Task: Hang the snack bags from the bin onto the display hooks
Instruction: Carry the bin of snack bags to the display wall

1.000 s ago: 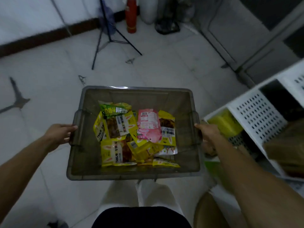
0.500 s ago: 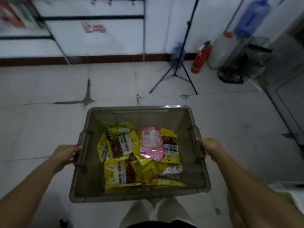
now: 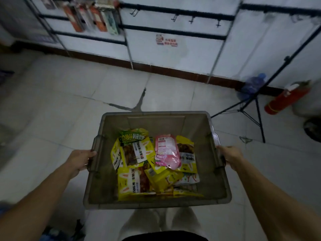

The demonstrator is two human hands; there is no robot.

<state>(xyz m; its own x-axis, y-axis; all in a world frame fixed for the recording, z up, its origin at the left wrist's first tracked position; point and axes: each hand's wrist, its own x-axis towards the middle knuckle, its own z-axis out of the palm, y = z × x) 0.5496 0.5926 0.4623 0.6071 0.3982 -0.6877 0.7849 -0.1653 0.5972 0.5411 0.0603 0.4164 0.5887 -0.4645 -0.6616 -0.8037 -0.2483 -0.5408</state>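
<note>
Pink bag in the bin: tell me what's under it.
The pink bag lies on yellow snack bags, overlapping one at its right edge and others below. What sits directly beneath its middle, and the bin floor there, is covered.

A heap of snack bags (image 3: 157, 173) is carried in a translucent grey bin (image 3: 156, 205): a green bag (image 3: 132, 135) is found at 11 o'clock, a pink bag (image 3: 166, 152) at 1 o'clock, yellow bags (image 3: 129, 181) elsewhere. On the tiled floor (image 3: 69, 101), a tripod (image 3: 251, 108) and a red extinguisher (image 3: 286, 98) are seen at 2 o'clock.

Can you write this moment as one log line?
bin carried | left hand grips bin | right hand grips bin | snack bags in bin | display hooks ahead
</note>
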